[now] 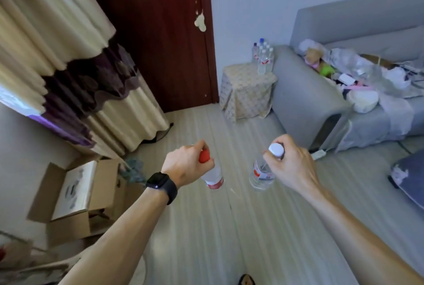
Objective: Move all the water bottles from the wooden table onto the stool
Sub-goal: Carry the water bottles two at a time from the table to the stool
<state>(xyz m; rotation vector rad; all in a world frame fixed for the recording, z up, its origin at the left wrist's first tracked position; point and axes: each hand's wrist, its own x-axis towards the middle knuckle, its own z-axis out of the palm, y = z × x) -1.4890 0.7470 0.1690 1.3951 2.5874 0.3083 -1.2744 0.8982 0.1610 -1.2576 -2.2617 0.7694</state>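
My left hand (187,163) grips a clear water bottle with a red cap (213,178) by its neck, hanging over the floor. My right hand (290,158) grips a second clear bottle with a white cap (261,174) near its top, at about the same height. Far ahead stands the stool (246,92) under a patterned cloth, beside the grey sofa's arm. Several water bottles (263,57) stand in a cluster at the stool's back right corner. The wooden table is out of view.
A grey sofa (307,92) piled with clothes and bags fills the right side. A dark red door (160,32) is behind the stool, curtains (75,59) hang at left. Open cardboard boxes (75,195) sit on the floor at left. Striped floor (206,227) lies between me and the stool.
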